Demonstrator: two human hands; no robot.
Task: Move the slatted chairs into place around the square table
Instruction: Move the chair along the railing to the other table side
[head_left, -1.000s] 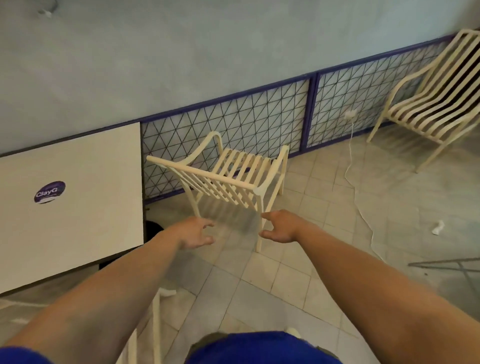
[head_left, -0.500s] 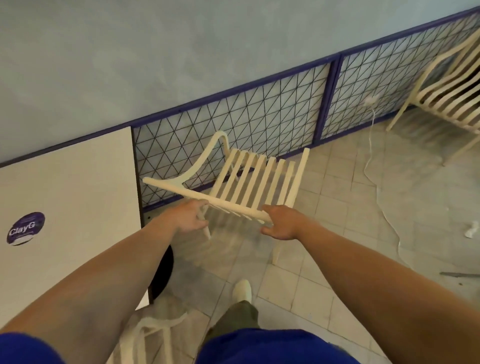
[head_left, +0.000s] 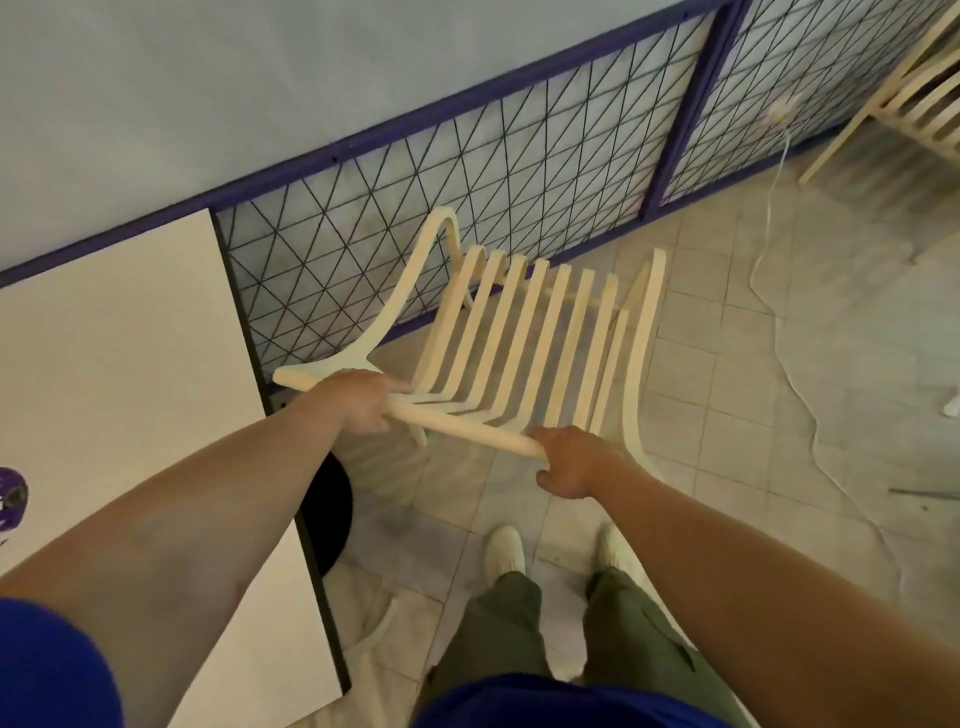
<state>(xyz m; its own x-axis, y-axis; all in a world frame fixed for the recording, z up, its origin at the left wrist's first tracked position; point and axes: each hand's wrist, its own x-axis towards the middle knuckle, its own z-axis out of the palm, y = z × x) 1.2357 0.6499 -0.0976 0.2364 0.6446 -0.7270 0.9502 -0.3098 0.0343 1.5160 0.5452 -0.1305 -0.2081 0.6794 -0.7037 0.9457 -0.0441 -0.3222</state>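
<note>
A cream slatted chair (head_left: 519, 338) stands just ahead of my feet, its back toward me and its seat facing the mesh fence. My left hand (head_left: 358, 400) grips the left part of the chair's top rail. My right hand (head_left: 566, 457) holds the right end of the same rail. The white square table (head_left: 119, 364) lies to the left, its right edge close to the chair's left armrest. A second slatted chair (head_left: 919, 93) sits at the far top right, partly cut off.
A purple-framed wire mesh fence (head_left: 519, 156) runs along the wall behind the chair. A white cable (head_left: 779, 322) trails over the tiled floor on the right. The table's dark round base (head_left: 327, 509) shows under its edge. Part of another cream chair (head_left: 379, 629) peeks out below the table.
I stepped closer to the chair. Both hands went from reaching with spread fingers to closing on its top rail. The view now looks steeply down on the seat.
</note>
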